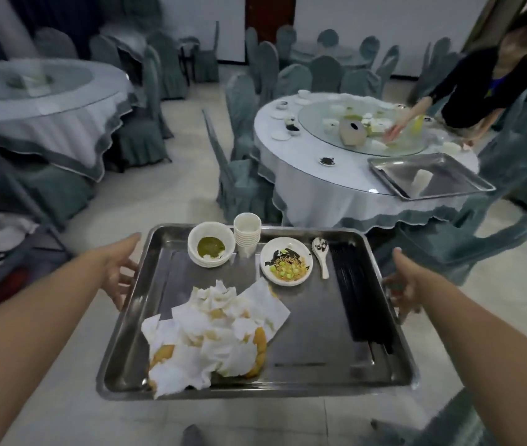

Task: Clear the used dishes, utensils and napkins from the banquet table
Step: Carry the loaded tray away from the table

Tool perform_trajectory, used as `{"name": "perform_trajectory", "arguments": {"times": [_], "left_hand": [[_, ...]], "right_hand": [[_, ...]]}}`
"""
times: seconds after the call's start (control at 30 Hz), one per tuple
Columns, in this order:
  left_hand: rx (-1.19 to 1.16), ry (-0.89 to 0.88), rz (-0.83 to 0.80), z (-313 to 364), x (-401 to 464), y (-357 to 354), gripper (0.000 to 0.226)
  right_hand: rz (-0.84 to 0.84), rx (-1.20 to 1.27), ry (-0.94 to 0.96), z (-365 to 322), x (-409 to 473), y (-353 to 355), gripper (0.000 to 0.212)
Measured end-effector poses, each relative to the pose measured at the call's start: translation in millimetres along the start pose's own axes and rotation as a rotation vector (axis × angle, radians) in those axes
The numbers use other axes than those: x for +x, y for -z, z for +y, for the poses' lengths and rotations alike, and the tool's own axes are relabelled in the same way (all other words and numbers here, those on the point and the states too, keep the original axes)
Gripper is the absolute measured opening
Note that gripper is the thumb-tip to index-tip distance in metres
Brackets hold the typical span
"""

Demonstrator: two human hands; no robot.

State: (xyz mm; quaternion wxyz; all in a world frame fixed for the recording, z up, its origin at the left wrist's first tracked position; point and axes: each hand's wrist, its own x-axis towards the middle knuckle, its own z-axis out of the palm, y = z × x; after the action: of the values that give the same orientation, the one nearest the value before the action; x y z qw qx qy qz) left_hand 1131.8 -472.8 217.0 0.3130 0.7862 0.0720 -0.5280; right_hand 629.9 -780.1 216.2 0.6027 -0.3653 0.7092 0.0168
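Because the load has to travel level, the person carries the steel tray (304,317) by its two side rims: the left hand (120,272) grips the rim at 9 o'clock, fingers curling under, and the right hand (400,281) grips the rim at 3 o'clock the same way.

On the tray, crumpled napkins (213,336) lie heaped toward 7 o'clock, light and harmless near the body. A stack of bowls (211,247) with green sauce and nested paper cups (247,235) stand at 12 o'clock, just beside a small plate (286,260) of scraps and a spoon (320,255). Black chopsticks (355,297) lie along the 3 o'clock side, parallel to the rim, likely so they cannot roll.

Ahead at 1 o'clock, the round worktop (336,178) holds more dishes and a second tray (429,175), which another person (481,88) is reaching over.
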Motion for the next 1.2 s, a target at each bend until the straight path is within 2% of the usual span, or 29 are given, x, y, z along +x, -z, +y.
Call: {"name": "perform_trajectory", "arguments": {"times": [0.27,0.4,0.53,0.63,0.8,0.9,1.03,1.2], "left_hand": [[-0.233,0.094,0.039,-14.4,41.1,161.9,0.075],[-0.336,0.078,0.097,-13.5,50.7,230.4,0.087],[-0.398,0.067,0.16,-15.9,59.3,294.1,0.095],[-0.468,0.063,0.219,-18.2,76.3,336.8,0.103],[-0.619,0.13,0.244,-20.0,109.2,396.6,0.108],[-0.72,0.175,0.284,-16.9,120.7,420.9,0.102],[-0.838,0.185,0.359,-19.9,131.8,451.2,0.103],[-0.979,0.224,0.405,-26.7,140.4,480.8,0.108]], "right_hand": [[-0.131,-0.199,0.057,-135.8,12.6,-198.0,0.103],[-0.135,-0.222,0.161,-195.5,12.7,-297.7,0.086],[-0.186,-0.325,0.186,-248.0,14.0,-389.8,0.102],[-0.268,-0.377,0.164,-289.4,19.7,-448.9,0.101],[-0.355,-0.534,0.189,-371.6,36.8,-548.8,0.11],[-0.361,-0.62,0.165,-412.8,41.1,-607.2,0.103],[-0.434,-0.753,0.226,-476.2,43.0,-680.0,0.093],[-0.528,-0.929,0.241,-543.2,35.4,-783.1,0.094]]}}
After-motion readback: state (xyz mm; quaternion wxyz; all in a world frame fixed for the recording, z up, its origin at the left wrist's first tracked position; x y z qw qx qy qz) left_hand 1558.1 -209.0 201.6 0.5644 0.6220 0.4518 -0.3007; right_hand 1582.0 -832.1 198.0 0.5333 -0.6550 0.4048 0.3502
